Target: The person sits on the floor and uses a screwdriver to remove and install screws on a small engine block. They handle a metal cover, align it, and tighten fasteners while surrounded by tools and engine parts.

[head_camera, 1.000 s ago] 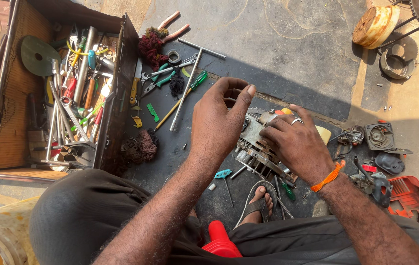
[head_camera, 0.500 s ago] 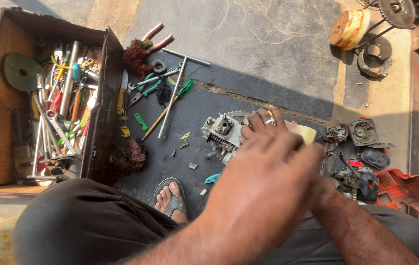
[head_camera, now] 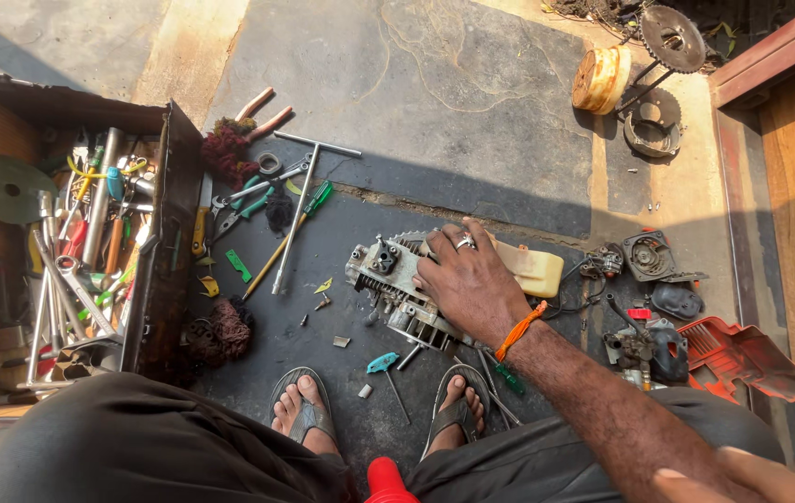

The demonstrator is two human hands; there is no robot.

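grey cast metal, oily and finned, is what the right hand (head_camera: 468,279) now rests on: a small engine block (head_camera: 395,284) lying on the dark floor just ahead of the person's sandalled feet (head_camera: 302,410). the hand lies palm down with fingers spread over the top of the block, pressing it rather than gripping, a ring on one finger and an orange thread at the wrist. a cream plastic tank (head_camera: 537,268) sits touching the block's far side. the left hand (head_camera: 742,470) shows only as fingertips at the bottom right corner; whether it holds anything i cannot tell. half a second ago a raised hand filled the middle of the view, and a second ago both hands were busy on the block together; now one has drawn back to the lap, leaving the block steadied single-handed. the view has also swung left, so the open tool box (head_camera: 160,270) of spanners stands fuller in frame. a t-handle wrench (head_camera: 299,214) and a green-handled screwdriver (head_camera: 290,237) lie near, untouched.
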